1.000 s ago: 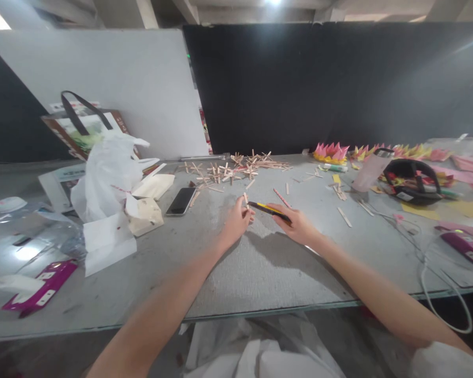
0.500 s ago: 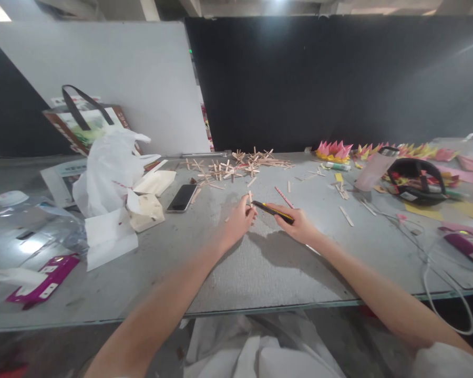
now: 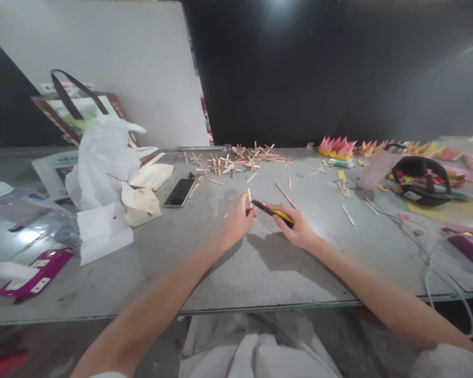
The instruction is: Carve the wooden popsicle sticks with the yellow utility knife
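Observation:
Between the fingers of my left hand (image 3: 238, 216) a short wooden craft stick (image 3: 249, 196) points up and away from me. My right hand (image 3: 297, 226) is wrapped round a black and yellow utility knife (image 3: 276, 212). The knife's front end reaches left to the stick, close to my left fingertips; whether the blade touches the wood is too small to tell. Beyond my hands lies a pile of craft sticks (image 3: 224, 165), many of them crossed over one another. A red and white patterned pencil-like stick (image 3: 285, 195) rests just past my right hand.
A phone (image 3: 180, 192), brown paper pieces (image 3: 143, 208) and a white plastic bag (image 3: 102, 163) lie to the left. On the right are a pink paper lotus (image 3: 337, 147), a bottle (image 3: 380, 167), a black strapped item (image 3: 421, 181) and a white cable (image 3: 429, 262). Purple packs sit at both sides.
The camera view has tilted down slightly, so the background sits higher. Both hands keep their hold on the craft stick and the utility knife, with only slight movement at the fingers.

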A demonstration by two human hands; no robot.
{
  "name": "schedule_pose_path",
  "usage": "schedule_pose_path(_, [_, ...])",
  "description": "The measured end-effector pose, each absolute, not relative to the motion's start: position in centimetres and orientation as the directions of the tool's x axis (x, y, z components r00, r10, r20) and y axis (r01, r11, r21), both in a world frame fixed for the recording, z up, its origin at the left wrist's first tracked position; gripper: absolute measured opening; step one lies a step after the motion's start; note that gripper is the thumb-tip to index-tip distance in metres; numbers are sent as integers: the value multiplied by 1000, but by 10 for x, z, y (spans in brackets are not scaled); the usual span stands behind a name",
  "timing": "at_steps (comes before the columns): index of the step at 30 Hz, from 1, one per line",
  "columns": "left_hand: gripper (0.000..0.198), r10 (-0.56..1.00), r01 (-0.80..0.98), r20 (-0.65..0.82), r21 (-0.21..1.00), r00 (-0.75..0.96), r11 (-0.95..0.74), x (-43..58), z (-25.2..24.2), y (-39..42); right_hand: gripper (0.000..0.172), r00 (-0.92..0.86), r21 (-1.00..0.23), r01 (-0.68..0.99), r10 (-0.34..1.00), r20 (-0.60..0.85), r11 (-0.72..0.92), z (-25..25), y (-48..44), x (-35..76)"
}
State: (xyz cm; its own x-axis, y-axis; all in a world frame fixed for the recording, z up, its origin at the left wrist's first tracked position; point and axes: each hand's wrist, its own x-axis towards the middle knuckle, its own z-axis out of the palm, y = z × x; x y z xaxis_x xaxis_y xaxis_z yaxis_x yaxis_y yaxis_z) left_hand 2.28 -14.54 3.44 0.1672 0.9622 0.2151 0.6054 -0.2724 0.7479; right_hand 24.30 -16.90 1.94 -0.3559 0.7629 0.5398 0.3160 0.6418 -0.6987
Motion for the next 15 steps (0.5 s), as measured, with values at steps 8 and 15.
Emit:
schedule_pose_path(8, [48, 935, 711, 267, 610, 232, -351, 16, 37, -147, 35, -314, -707, 285, 760, 568, 647, 21, -170, 242])
schedule_pose_path(15, [46, 920, 576, 370, 727, 133, -375, 22, 39, -152, 34, -258, -708, 267, 756, 601, 654, 20, -176, 238])
